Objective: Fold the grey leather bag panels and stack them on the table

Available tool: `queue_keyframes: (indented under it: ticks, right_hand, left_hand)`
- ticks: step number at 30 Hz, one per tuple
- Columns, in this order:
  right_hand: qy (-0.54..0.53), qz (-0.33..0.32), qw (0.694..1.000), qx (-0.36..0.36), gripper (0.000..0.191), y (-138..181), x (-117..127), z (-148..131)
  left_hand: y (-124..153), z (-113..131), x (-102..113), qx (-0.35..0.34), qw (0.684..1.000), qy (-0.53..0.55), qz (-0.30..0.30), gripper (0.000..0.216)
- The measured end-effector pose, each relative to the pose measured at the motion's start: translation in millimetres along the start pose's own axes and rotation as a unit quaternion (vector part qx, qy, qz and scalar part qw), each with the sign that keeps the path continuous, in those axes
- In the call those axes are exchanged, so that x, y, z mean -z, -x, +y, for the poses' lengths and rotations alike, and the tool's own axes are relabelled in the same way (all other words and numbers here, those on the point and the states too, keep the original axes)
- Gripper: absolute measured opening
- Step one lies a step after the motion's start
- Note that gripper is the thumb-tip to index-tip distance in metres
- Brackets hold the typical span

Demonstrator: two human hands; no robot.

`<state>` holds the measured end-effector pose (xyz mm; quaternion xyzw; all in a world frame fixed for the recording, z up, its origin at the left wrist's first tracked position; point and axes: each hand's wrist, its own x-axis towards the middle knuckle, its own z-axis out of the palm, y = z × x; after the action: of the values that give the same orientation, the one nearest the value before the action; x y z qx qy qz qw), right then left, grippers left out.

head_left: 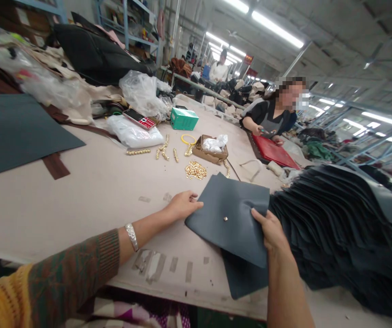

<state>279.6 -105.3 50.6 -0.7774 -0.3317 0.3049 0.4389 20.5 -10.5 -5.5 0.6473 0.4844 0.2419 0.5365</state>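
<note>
Two hands on a dark grey leather flap at the near edge of the table.

The flap (230, 214) lies flat on the table (89, 191), turned like a diamond: one corner points away toward the heap of gold studs (196, 170), its long axis running from the far right corner down to the near left edge, with a small metal stud (225, 219) near its middle. It overlaps a second dark piece (243, 278) that hangs past the table's edge. The left hand (182, 205) is loosely open, fingers curled, fingertips touching the flap's left edge. The right hand (271, 230) grips the flap's right edge, thumb on top, fingers underneath and out of sight. Just right of it lies a fanned stack of like dark pieces (335, 218). Across the table another person (271, 118) works on a red sheet (273, 152).
</note>
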Motion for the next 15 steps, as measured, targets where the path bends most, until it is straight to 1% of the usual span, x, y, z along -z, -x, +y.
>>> queue_keyframes:
  ticks: [2,5,7,10,12,13,14,15]
  right_hand:
    - [-0.059,-0.018,0.998,0.019,0.065,10.6,-1.9,-19.8]
    - [-0.181,-0.074,0.980,0.045,0.056,31.6,-8.4,-55.0]
    - [-0.246,-0.121,0.960,0.057,0.048,46.1,-14.1,-76.5]
    - [-0.292,-0.172,0.938,0.076,0.040,59.4,-22.4,-96.8]
    - [-0.296,-0.189,0.932,0.092,0.039,58.8,-25.6,-98.5]
    - [-0.279,-0.189,0.936,0.102,0.040,55.5,-25.8,-95.3]
    - [-0.231,-0.182,0.950,0.109,0.042,50.5,-24.5,-89.6]
    - [-0.157,-0.165,0.968,0.108,0.046,44.1,-21.7,-81.4]
  left_hand:
    - [1.9,1.6,1.1,0.003,0.998,0.054,-0.017,0.060]
    - [4.8,6.0,2.6,0.029,0.986,0.149,-0.067,0.083]
    - [8.4,9.3,4.0,0.045,0.970,0.210,-0.112,0.080]
    - [18.9,14.8,9.3,0.050,0.940,0.287,-0.177,0.064]
    - [29.0,19.7,16.3,0.053,0.920,0.330,-0.205,0.064]
    - [34.6,22.7,21.5,0.053,0.912,0.348,-0.211,0.065]
    - [40.4,26.2,27.9,0.053,0.906,0.363,-0.211,0.066]
    - [46.5,29.9,35.6,0.053,0.904,0.372,-0.204,0.065]
